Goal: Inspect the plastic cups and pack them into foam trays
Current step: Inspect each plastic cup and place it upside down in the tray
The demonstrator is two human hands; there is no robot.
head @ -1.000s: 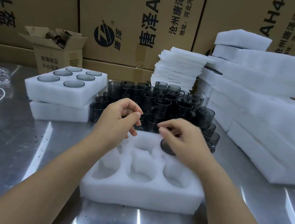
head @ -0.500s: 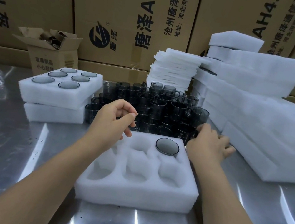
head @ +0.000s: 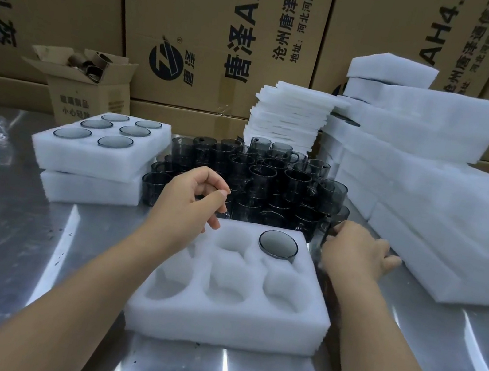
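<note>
Foam tray (head: 223,321) is lying between the arms, one cup (head: 278,244) sitting in its far-right pocket. Over it the left hand (head: 188,205) is hovering loosely curled, holding nothing, probably waiting to steady it. The right hand (head: 355,252) is reaching at the edge of the cups (head: 269,186), the stack (head: 456,227) crowding it; whether it is grasping one, I cannot tell.

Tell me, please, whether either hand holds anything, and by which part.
The left hand holds nothing. The right hand is on a grey cup at the pile's right edge, thumb by its rim; a closed grip cannot be told.
</note>
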